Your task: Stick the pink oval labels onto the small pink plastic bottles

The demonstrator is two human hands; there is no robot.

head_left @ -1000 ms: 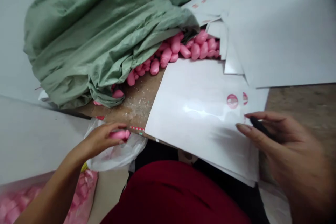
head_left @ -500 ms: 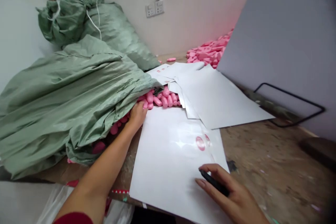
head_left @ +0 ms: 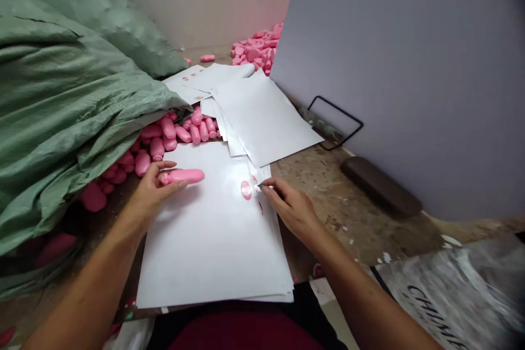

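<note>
Just now my left hand [head_left: 153, 188] has brought a pink moulded bar [head_left: 182, 176] over the white paper sheets [head_left: 205, 240], fingers curled around it, at 9 o'clock from the red ring mark [head_left: 246, 190], while my right hand [head_left: 291, 210] pinches something too small to tell.

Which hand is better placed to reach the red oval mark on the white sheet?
Probably the right hand: its fingertips are just beside the red oval mark on the white sheet, while the left hand holds a pink bar farther away.

Stained brown work surface [head_left: 353, 213] | white paper sheets [head_left: 213, 251] | pink moulded bars [head_left: 156, 147] | green woven sack [head_left: 53, 93]
</note>
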